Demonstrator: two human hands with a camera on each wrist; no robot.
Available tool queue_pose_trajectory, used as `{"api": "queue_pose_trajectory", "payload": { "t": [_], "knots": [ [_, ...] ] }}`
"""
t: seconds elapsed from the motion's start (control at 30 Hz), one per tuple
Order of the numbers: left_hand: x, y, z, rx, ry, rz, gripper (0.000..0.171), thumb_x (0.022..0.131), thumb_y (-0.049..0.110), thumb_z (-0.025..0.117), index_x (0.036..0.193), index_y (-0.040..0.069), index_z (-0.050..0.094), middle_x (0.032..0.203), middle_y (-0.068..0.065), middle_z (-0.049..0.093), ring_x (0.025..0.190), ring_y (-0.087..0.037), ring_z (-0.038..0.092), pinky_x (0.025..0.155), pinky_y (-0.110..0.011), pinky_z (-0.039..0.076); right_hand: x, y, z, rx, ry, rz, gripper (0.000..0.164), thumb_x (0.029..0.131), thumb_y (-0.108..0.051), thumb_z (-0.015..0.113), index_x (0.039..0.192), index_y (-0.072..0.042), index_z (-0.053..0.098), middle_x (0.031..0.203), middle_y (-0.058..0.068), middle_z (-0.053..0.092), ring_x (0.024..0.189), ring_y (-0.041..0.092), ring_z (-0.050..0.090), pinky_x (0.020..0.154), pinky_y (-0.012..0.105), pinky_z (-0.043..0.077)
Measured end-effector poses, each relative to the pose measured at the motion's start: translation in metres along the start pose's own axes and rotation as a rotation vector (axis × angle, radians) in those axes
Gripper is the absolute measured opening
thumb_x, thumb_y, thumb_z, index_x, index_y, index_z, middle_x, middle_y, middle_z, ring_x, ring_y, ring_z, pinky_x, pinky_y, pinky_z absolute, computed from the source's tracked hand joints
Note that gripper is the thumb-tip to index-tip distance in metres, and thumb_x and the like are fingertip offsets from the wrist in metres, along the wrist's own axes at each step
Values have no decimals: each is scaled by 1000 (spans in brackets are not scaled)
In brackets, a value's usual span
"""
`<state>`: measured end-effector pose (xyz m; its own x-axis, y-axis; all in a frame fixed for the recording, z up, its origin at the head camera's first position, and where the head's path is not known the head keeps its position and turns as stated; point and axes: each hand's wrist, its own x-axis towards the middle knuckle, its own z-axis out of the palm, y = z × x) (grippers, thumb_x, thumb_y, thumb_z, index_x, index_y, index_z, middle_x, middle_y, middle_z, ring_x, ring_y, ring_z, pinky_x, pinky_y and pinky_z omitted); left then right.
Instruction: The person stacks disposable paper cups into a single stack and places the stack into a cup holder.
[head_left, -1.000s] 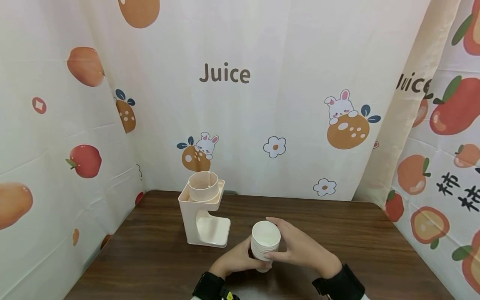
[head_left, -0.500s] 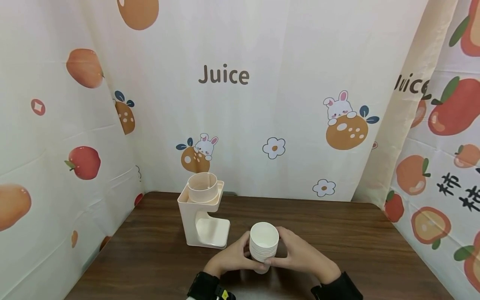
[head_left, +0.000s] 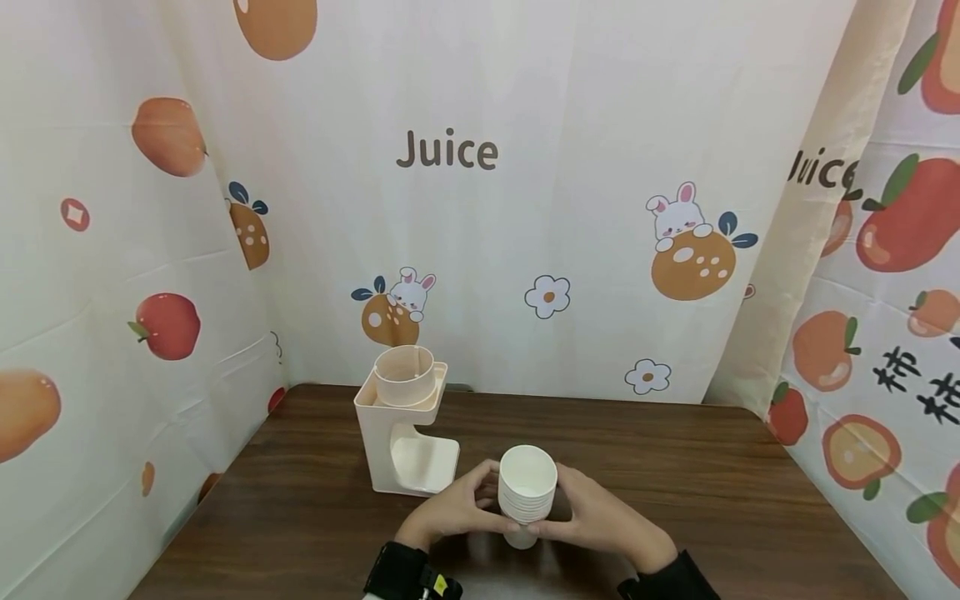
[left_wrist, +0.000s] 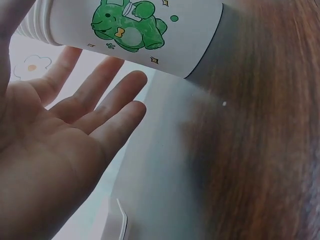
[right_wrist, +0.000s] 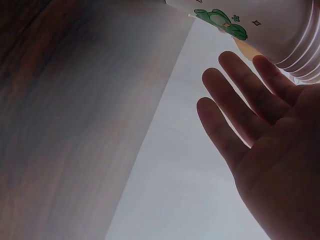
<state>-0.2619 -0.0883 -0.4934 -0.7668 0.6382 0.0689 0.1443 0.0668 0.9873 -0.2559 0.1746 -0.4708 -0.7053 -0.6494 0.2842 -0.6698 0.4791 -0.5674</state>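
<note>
A nested stack of white paper cups (head_left: 525, 492) stands upright at the table's front middle. Its lowest cup carries a green cartoon animal print, close up in the left wrist view. My left hand (head_left: 453, 508) holds the stack from the left, thumb in front and index finger reaching behind; the other fingers (left_wrist: 117, 92) spread loosely beside it. From the right, my right hand (head_left: 603, 512) holds it between thumb and index finger. In the right wrist view its remaining fingers (right_wrist: 225, 112) extend away from the cups. The far side of the stack is hidden.
A cream-white stand (head_left: 382, 446) with a round holder (head_left: 405, 375) on top and an open lower shelf stands behind left. The dark wooden table (head_left: 675, 450) meets fruit-printed curtains (head_left: 480, 233) at the back and sides.
The right hand's fingers have come down from the upper rim to the side of the stack. My left hand has shifted slightly left, its fingers looser. The stack barely moves.
</note>
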Motion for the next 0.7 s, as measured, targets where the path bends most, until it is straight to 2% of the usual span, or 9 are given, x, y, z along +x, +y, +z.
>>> {"api": "queue_pose_trajectory", "payload": {
  "t": [0.17,0.43,0.7],
  "knots": [
    [0,1,0,-15,-7,1,63,86,17,82,138,15,46,133,-3,56,124,-20,55,105,-37,43,-2,0,2,51,-30,13,75,90,-51,72,149,-18,39,138,-6,54,124,15,55,99,44,48],
    [2,0,0,-50,-24,16,63,87,14,81,138,13,45,131,-5,57,122,-20,57,101,-33,45,-3,1,3,105,-55,51,80,91,-50,71,151,-12,34,133,-2,59,117,14,59,94,42,51],
    [1,-2,-1,-71,-29,23,63,88,13,79,139,10,43,131,-7,58,121,-22,58,100,-33,47,-2,1,4,193,-94,82,80,93,-47,71,152,-11,31,133,0,59,112,13,61,90,35,52]
  ]
}}
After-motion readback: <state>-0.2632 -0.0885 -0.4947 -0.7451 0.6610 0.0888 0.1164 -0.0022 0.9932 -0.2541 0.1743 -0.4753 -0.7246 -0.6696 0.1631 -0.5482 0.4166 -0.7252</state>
